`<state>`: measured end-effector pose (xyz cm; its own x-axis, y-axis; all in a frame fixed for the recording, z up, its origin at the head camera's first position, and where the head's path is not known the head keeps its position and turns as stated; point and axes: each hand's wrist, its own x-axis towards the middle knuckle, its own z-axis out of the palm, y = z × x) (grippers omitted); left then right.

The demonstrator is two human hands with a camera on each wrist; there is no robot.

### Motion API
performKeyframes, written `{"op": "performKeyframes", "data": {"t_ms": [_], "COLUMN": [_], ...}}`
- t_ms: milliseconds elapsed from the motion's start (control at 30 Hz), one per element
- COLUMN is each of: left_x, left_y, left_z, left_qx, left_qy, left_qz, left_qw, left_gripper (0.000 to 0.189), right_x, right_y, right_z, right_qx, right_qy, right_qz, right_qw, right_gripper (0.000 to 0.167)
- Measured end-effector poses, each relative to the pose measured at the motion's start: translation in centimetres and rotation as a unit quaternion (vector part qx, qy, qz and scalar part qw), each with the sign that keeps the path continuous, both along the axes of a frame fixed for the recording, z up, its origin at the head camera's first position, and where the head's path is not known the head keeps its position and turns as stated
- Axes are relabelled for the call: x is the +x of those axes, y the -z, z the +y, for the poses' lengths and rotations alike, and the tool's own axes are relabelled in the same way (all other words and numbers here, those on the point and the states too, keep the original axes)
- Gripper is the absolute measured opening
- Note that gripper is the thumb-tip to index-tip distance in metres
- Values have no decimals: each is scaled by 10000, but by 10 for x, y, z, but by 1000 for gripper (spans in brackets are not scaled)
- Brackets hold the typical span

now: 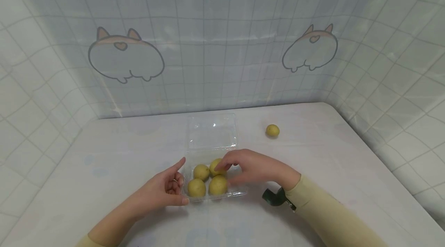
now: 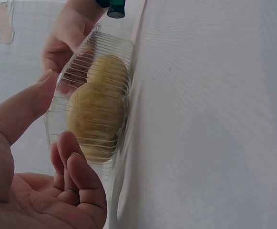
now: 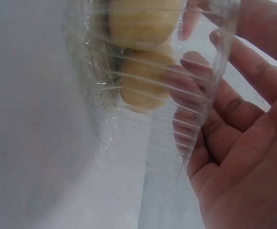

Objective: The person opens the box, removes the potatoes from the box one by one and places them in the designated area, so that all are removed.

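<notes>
One clear container, its lid laid back, could skid if the left hand — spread along its side — pressed unevenly; the right hand, fingers parted and loosely bent inside, might knock the four yellow fruits; a fifth fruit outside could roll if bumped.

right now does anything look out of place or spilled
Only one yellow fruit stands out: it sits alone on the table, outside the clear box, where four others lie together. No spill or damage shows.
</notes>
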<state>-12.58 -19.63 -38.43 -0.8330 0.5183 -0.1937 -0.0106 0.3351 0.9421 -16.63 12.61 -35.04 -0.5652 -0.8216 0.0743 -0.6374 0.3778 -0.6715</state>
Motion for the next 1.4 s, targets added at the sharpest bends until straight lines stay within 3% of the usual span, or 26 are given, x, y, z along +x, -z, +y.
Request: {"op": "performKeyframes", "data": {"t_ms": [533, 1233, 1400], "left_x": [2, 0, 1], "left_y": [-3, -2, -2], "left_z": [2, -1, -2], "left_qx": [126, -39, 92], "left_qy": [100, -9, 61], "left_qz": [110, -40, 23], "left_qw": [9998, 10000, 9999], "left_gripper": [110, 112, 110], "right_x": [6, 8, 8], "right_y": [4, 11, 13], "right_z": [-10, -19, -22], "right_qx": [539, 1025, 1115], "right_qy": [-166, -410, -401], "right_qz": [320, 1433, 1543], "right_qw": [9979, 9835, 9809], "right_gripper": [41, 47, 48]}}
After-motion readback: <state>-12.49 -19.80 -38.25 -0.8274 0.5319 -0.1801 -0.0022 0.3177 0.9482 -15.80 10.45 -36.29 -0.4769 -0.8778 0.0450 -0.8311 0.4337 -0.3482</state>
